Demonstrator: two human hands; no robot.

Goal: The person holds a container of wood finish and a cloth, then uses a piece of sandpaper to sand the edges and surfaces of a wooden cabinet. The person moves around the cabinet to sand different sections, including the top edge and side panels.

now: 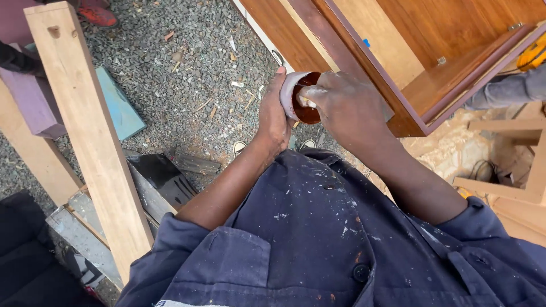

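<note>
**Asker:** So, starting at the left edge, what is there?

**Describer:** Leaning at the far left is a pale wooden plank (85,136), running from the top corner down toward the bottom. Behind it lies a flat blue-green panel (120,108) on grey gravel (187,62) scattered with wood chips. A dark board (165,176) rests just right of the plank's lower half.

**Asker:** And the hands?

**Describer:** Near the middle, the left hand (273,116) is curled around a small cup-like container (298,96), pale outside and holding dark reddish-brown liquid. Its fingers wrap the container's side, thumb up along the rim. The container sits between the 2 hands, above the person's chest and just below the cabinet's lower corner.

**Asker:** What is the right hand doing?

**Describer:** The right hand (347,108) touches the container's open mouth, fingers bunched tightly on a small pale wad (309,99) pressed at the rim. I cannot tell what the wad is made of.

**Asker:** And further right?

**Describer:** A brown wooden cabinet (409,62) fills the upper right. Beyond it, a grey sleeve (506,91) of another person shows at the edge. Dark blue, paint-flecked overalls (318,244) fill the bottom.
</note>
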